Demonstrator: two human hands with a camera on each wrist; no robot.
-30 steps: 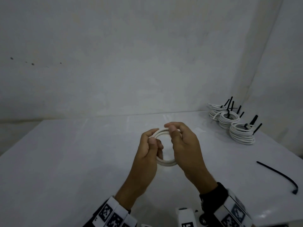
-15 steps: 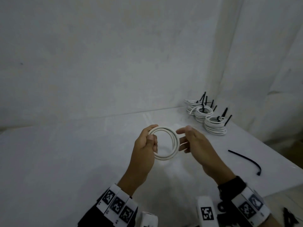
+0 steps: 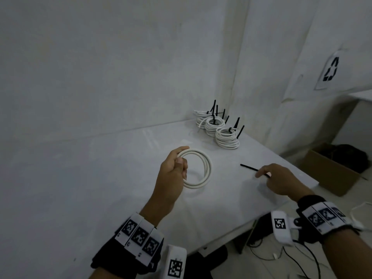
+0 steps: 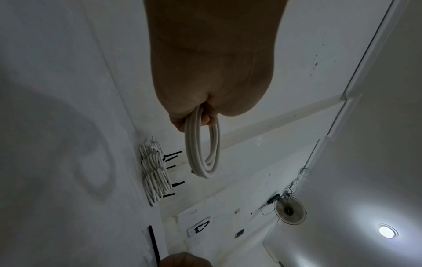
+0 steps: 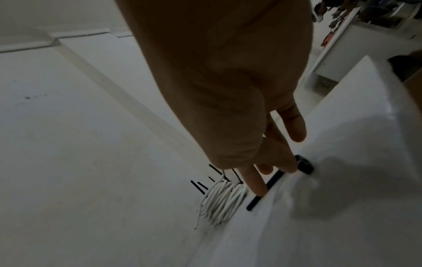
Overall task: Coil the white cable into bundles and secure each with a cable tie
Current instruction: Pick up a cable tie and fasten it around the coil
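Observation:
My left hand (image 3: 177, 168) grips a coiled loop of white cable (image 3: 203, 178) above the white table (image 3: 100, 188); in the left wrist view the coil (image 4: 203, 153) hangs from the curled fingers. My right hand (image 3: 269, 178) is down at the table's right side, its straight fingertips (image 5: 258, 187) touching a loose black cable tie (image 3: 249, 168) that lies flat. In the right wrist view the tie (image 5: 274, 180) runs under the fingers, its head (image 5: 304, 166) beside them.
Several tied white cable bundles (image 3: 219, 129) with black tie tails stand at the table's back right corner. A cardboard box (image 3: 334, 170) sits on the floor past the right edge. Walls close in behind and to the right.
My right hand let go of the coil and moved right and down onto the black cable tie. My left hand keeps holding the coil alone. The head view swung to the right.

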